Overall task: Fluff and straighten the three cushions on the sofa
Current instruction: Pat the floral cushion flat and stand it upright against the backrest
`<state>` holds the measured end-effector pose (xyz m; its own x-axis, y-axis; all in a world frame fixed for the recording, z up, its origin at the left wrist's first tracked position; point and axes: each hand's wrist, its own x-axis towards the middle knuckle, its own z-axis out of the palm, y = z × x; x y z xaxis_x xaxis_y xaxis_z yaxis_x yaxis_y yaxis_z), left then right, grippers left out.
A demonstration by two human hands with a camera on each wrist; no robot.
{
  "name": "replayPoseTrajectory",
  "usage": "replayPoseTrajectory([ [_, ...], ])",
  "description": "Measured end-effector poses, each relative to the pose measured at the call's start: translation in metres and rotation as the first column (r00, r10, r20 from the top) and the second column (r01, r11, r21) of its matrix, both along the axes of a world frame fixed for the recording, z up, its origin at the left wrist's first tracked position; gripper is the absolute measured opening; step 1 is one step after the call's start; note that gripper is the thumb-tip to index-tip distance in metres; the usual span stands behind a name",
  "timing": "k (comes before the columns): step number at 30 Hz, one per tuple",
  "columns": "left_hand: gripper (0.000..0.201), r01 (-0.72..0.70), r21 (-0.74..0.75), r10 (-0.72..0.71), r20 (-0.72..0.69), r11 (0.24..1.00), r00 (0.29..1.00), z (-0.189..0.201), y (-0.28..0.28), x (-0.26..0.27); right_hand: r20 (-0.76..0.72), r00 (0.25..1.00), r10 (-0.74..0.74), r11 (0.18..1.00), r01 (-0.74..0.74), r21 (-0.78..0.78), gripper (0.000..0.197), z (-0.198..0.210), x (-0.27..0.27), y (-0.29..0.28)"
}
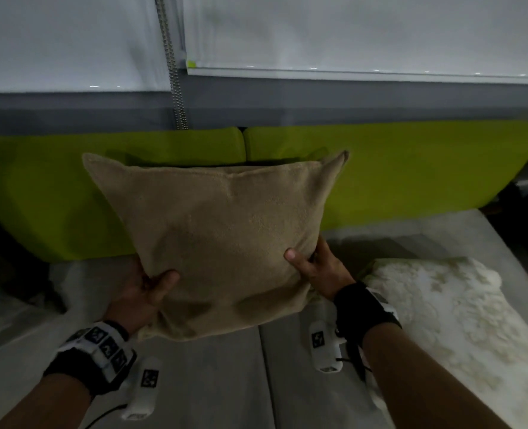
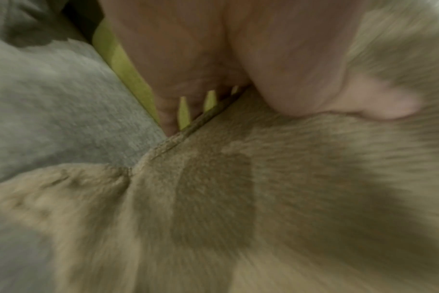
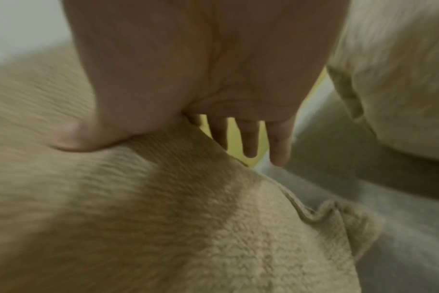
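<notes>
A tan fleecy cushion [image 1: 222, 230] stands upright, tilted slightly, in front of the lime-green sofa back [image 1: 426, 168]. My left hand [image 1: 154, 283] grips its lower left edge, thumb on the front and fingers hidden behind. My right hand [image 1: 309, 261] pinches the lower right edge the same way. The left wrist view shows my left hand [image 2: 213, 49] with its thumb pressed into the tan cushion [image 2: 238, 198]. In the right wrist view my right hand [image 3: 201, 59] has its fingers behind the tan cushion [image 3: 138, 218]. A cream patterned cushion [image 1: 442, 320] lies flat on the seat at right.
The grey seat [image 1: 225, 382] stretches below the cushion, with a seam between two seat pads. White roller blinds and a bead chain [image 1: 176, 88] hang behind the sofa. The cream cushion [image 3: 401, 79] lies close to my right hand. The sofa's right end drops into dark space.
</notes>
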<state>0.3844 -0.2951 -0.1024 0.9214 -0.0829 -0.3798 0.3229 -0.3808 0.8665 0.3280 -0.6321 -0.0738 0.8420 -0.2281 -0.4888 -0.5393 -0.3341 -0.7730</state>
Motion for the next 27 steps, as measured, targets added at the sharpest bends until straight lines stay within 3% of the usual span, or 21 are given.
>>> replayPoseTrajectory([
  [2, 0.059, -0.01, 0.051, 0.011, -0.009, 0.999, 1.0, 0.004, 0.0, -0.022, 0.015, 1.0, 0.022, 0.996, -0.02, -0.083, 0.093, 0.011, -0.016, 0.001],
  [5, 0.041, 0.092, 0.172, -0.072, -0.121, 0.981, 0.99, 0.006, 0.009, -0.065, 0.021, 0.995, 0.098, 0.963, -0.089, -0.253, 0.08, 0.023, -0.056, 0.0],
  [8, 0.016, 0.287, 0.209, -0.234, -0.246, 0.935, 0.941, 0.002, 0.001, -0.102, 0.076, 0.984, 0.158, 0.899, -0.112, -0.422, 0.065, 0.029, -0.111, -0.016],
  [9, 0.009, 0.348, 0.204, -0.293, -0.258, 0.915, 0.921, 0.007, -0.014, -0.111, 0.1, 0.985, 0.141, 0.888, -0.081, -0.452, 0.062, 0.032, -0.132, -0.028],
  [12, 0.024, 0.459, 0.131, -0.42, -0.245, 0.879, 0.874, -0.003, -0.076, -0.127, 0.207, 0.978, 0.0, 0.872, 0.101, -0.478, 0.054, 0.034, -0.193, -0.081],
  [14, 0.012, 0.465, 0.07, -0.436, -0.25, 0.882, 0.865, 0.0, -0.13, -0.136, 0.307, 0.946, -0.1, 0.82, 0.254, -0.514, 0.051, 0.03, -0.227, -0.124],
  [15, 0.017, 0.435, 0.019, -0.416, -0.261, 0.9, 0.871, 0.004, -0.16, -0.142, 0.346, 0.929, -0.134, 0.772, 0.317, -0.552, 0.049, 0.027, -0.242, -0.149],
  [17, 0.073, 0.364, -0.061, -0.364, -0.312, 0.93, 0.878, -0.003, -0.212, -0.153, 0.37, 0.909, -0.191, 0.688, 0.393, -0.61, 0.05, 0.021, -0.267, -0.199],
  [19, 0.102, 0.373, -0.02, -0.359, -0.327, 0.928, 0.874, -0.008, -0.257, -0.166, 0.286, 0.909, -0.304, 0.684, 0.417, -0.598, 0.059, 0.019, -0.284, -0.242],
  [21, 0.118, 0.405, 0.059, -0.36, -0.354, 0.912, 0.863, -0.012, -0.294, -0.175, 0.105, 0.899, -0.425, 0.749, 0.414, -0.517, 0.067, 0.011, -0.292, -0.274],
  [23, 0.122, 0.332, 0.075, -0.279, -0.386, 0.94, 0.879, -0.015, -0.321, -0.179, -0.061, 0.889, -0.453, 0.838, 0.402, -0.37, 0.084, 0.0, -0.296, -0.296],
  [25, 0.12, 0.246, 0.099, -0.186, -0.409, 0.964, 0.893, -0.022, -0.335, -0.175, -0.116, 0.89, -0.441, 0.888, 0.414, -0.201, 0.099, -0.007, -0.299, -0.305],
  [27, 0.12, 0.191, 0.138, -0.116, -0.426, 0.972, 0.897, -0.026, -0.347, -0.166, -0.136, 0.884, -0.448, 0.894, 0.44, -0.086, 0.101, -0.012, -0.305, -0.306],
])
